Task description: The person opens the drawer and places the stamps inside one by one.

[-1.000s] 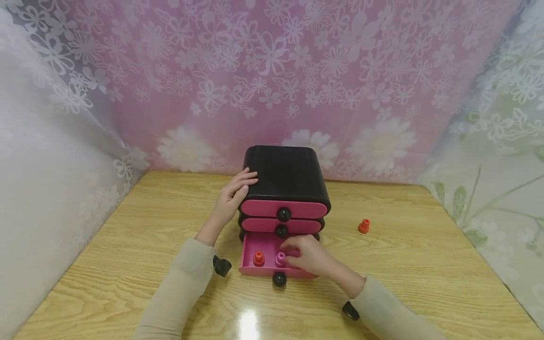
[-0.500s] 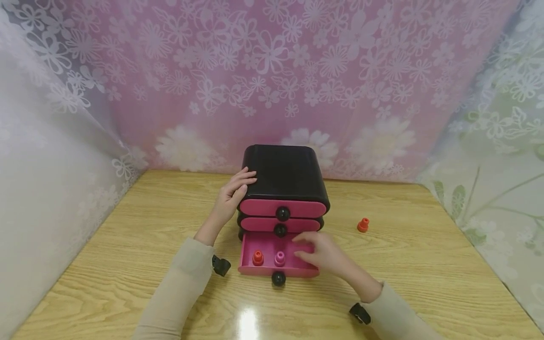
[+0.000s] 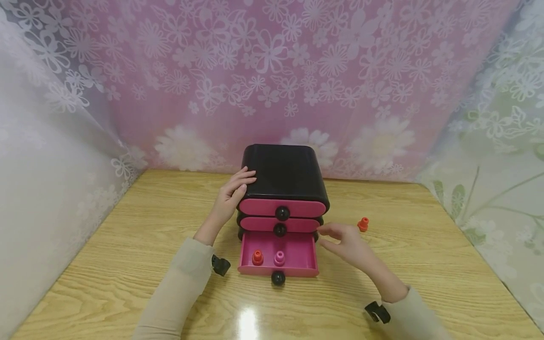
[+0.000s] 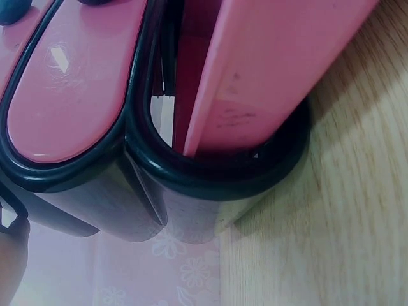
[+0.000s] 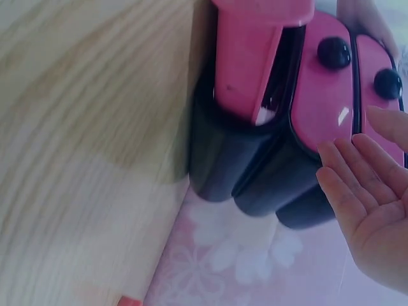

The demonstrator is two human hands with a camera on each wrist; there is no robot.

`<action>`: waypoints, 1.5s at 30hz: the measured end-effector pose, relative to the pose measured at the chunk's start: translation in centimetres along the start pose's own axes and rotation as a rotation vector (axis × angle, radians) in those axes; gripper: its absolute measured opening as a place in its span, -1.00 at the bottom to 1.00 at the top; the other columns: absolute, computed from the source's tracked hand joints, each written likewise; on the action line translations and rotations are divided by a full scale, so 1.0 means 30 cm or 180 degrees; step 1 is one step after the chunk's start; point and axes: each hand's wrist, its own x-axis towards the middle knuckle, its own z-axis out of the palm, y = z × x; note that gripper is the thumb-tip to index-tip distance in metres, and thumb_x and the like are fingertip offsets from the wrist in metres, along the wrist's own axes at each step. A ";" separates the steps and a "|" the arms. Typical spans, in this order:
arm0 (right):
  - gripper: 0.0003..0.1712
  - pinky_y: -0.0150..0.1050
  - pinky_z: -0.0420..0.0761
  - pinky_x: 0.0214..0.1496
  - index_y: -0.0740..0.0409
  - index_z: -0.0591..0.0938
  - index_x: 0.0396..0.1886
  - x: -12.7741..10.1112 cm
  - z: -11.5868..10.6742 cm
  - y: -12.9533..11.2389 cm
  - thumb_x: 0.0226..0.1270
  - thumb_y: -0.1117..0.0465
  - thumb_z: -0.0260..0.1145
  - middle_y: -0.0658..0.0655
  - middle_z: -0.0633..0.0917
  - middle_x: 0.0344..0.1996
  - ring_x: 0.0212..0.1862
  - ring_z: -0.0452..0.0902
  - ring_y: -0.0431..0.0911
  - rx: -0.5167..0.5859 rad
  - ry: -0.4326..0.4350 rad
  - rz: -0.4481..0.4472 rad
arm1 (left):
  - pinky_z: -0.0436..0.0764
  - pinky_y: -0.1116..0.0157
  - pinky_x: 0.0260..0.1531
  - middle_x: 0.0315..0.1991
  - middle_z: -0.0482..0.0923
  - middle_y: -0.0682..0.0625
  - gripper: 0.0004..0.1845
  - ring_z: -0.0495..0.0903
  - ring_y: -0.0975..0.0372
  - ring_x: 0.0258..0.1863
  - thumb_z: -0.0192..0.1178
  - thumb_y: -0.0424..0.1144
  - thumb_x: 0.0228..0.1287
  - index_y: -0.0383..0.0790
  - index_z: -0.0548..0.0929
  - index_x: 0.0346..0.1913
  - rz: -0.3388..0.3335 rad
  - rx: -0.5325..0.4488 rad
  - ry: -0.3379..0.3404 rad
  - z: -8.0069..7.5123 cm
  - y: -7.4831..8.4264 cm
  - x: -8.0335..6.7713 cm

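A small black cabinet (image 3: 284, 174) with three pink drawers stands mid-table. Its bottom drawer (image 3: 278, 255) is pulled out and holds an orange peg (image 3: 257, 257) and a pink peg (image 3: 279, 258). My left hand (image 3: 233, 194) rests on the cabinet's top left corner with its fingers over the edge. My right hand (image 3: 345, 243) hovers open and empty just right of the drawer, fingers relaxed. Another orange peg (image 3: 363, 224) stands on the table beyond that hand. The right wrist view shows the open palm (image 5: 370, 204) beside the cabinet's side (image 5: 255, 172).
The wooden table (image 3: 127, 236) is walled by flowered curtains at the back and both sides. The drawer's black knob (image 3: 278, 278) sticks out toward me. In the left wrist view the drawer's pink side (image 4: 268, 70) juts from the black frame (image 4: 217, 178).
My right hand has let go of the pink peg in the drawer, lifted out and moved right, past the drawer's edge. The left hand and cabinet have stayed put.
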 end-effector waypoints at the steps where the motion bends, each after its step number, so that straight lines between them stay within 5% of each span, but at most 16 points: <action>1: -0.74 -0.10 0.53 -0.12 0.37 0.60 -0.23 -0.002 -0.007 0.004 0.01 0.39 0.32 0.22 0.64 -0.28 -0.17 0.56 0.06 -0.0042 0.0063 -0.0025 | 0.06 0.03 0.20 0.05 0.30 -0.48 -0.70 0.03 -0.17 0.24 -0.19 -0.69 0.13 -0.67 0.45 -0.09 -0.0003 0.0001 0.0001 0.000 0.000 0.000; 27: -0.69 -0.08 0.56 -0.27 0.39 0.55 -0.15 -0.032 -0.197 0.158 0.15 0.27 0.25 0.34 0.61 -0.26 -0.25 0.56 0.14 -0.0399 0.0533 0.0587 | 0.05 0.03 0.20 0.05 0.29 -0.49 -0.71 0.02 -0.18 0.24 -0.19 -0.68 0.15 -0.69 0.44 -0.09 -0.0034 -0.0028 -0.0025 -0.002 0.004 0.002; 45: -0.60 0.00 0.53 -0.26 0.44 0.50 -0.08 -0.022 -0.264 0.277 0.20 0.20 0.20 0.40 0.58 -0.21 -0.17 0.50 0.21 -0.0695 0.0431 0.0956 | 0.06 0.01 0.20 0.06 0.28 -0.49 -0.71 0.02 -0.17 0.24 -0.19 -0.67 0.17 -0.69 0.43 -0.08 -0.0065 -0.0033 -0.0035 -0.002 0.005 0.003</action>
